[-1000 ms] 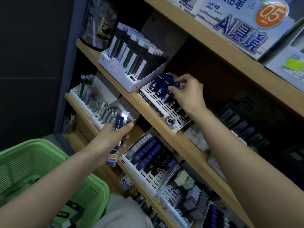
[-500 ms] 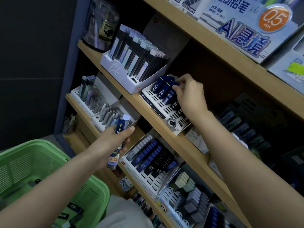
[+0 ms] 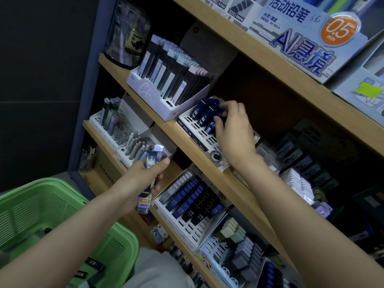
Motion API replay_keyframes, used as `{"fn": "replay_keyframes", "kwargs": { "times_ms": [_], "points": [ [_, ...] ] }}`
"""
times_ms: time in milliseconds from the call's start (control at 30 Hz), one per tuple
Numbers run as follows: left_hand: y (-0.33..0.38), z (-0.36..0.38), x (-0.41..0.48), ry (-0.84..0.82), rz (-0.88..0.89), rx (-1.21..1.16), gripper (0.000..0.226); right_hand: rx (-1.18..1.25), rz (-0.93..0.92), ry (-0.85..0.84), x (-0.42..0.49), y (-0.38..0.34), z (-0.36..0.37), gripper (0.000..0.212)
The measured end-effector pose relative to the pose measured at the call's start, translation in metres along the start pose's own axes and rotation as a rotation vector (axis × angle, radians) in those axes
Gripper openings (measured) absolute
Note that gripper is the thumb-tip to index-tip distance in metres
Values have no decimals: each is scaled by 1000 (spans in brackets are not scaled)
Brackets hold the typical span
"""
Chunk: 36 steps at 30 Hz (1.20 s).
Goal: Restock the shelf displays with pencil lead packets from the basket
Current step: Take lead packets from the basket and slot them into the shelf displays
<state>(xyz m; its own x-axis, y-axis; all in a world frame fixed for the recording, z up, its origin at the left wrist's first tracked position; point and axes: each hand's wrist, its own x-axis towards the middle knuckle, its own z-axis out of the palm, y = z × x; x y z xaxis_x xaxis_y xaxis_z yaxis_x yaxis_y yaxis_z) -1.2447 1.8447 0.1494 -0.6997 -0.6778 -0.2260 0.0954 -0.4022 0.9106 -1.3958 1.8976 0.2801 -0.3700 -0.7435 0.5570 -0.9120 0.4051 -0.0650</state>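
Both busy; my left hand [image 3: 137,183] grips spare stock [image 3: 152,163]; right hand [image 3: 234,134] pinches a navy packet [image 3: 211,126] into the rack [image 3: 193,130]; crowding may topple neighbours [image 3: 199,110].

One wide-angle camera rides on my head and looks forward and down along both forearms, which enter from the bottom corners at 4 and 8 o'clock. It faces the wooden shelves [image 3: 234,183] at close range, tilted so that their boards slant from 10 o'clock down to 4 o'clock.

My right hand [image 3: 234,132], pinching a dark blue packet [image 3: 211,126], sits just off centre toward 3 o'clock. My left hand [image 3: 135,179], gripping a pencil lead packet [image 3: 152,165], lies toward 8 o'clock. The green basket [image 3: 52,194] fills the 8 o'clock corner, cut by the frame. The display box [image 3: 307,38] at 2 o'clock is near enough to read "0.5".
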Motion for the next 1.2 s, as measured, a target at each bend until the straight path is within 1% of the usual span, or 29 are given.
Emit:
{"fn": "replay_keyframes", "kwargs": {
  "times_ms": [33, 100, 233, 267, 300, 367, 433, 500, 567, 633, 700, 800, 900, 1000, 1067, 1133, 1200],
  "points": [
    [0, 0, 0, -10, -1, 18, 33, 63, -4, -18, -7, -6, 0, 28],
    [0, 0, -3, -42, -9, 47, 30, 201, 11, -135, -21, -19, 3, 24],
    [1, 3, -10, -116, 5, 96, 18, 420, 127, -567, -43, -36, 16, 33],
    [2, 3, -12, -134, 15, 102, 16, 479, 167, -649, -45, -38, 20, 34],
    [2, 3, -13, -151, 23, 105, 15, 551, 214, -705, -46, -38, 22, 33],
    [3, 2, -16, -172, 37, 104, 15, 700, 320, -746, -46, -37, 23, 29],
    [6, 1, -19, -182, 50, 87, 16, 792, 392, -747, -46, -35, 21, 27],
    [10, 1, -21, -188, 57, 59, 20, 847, 428, -718, -47, -34, 19, 28],
    [13, 1, -25, -185, 55, 30, 24, 869, 452, -652, -48, -33, 16, 25],
    [16, 0, -28, -184, 42, 28, 22, 866, 467, -565, -49, -32, 14, 22],
    [17, -1, -31, -182, 34, 44, 25, 851, 473, -495, -48, -31, 12, 20],
    [19, -6, -33, -170, 33, 93, 29, 901, 481, -388, -47, -34, 6, 13],
    [24, -13, -35, -168, 15, 13, 29, 986, 487, -294, -42, -36, 0, 19],
    [34, -20, -38, -164, -45, -172, 28, 1060, 442, -291, -38, -41, -8, 23],
    [38, -26, -39, -130, -71, -291, 25, 1114, 389, -319, -37, -47, -10, 19],
    [41, -33, -38, -82, -45, -375, 21, 1144, 344, -340, -38, -56, -10, 15],
    [41, -42, -37, -30, 26, -378, 16, 1161, 321, -364, -38, -64, -8, 19]
  ]
}}
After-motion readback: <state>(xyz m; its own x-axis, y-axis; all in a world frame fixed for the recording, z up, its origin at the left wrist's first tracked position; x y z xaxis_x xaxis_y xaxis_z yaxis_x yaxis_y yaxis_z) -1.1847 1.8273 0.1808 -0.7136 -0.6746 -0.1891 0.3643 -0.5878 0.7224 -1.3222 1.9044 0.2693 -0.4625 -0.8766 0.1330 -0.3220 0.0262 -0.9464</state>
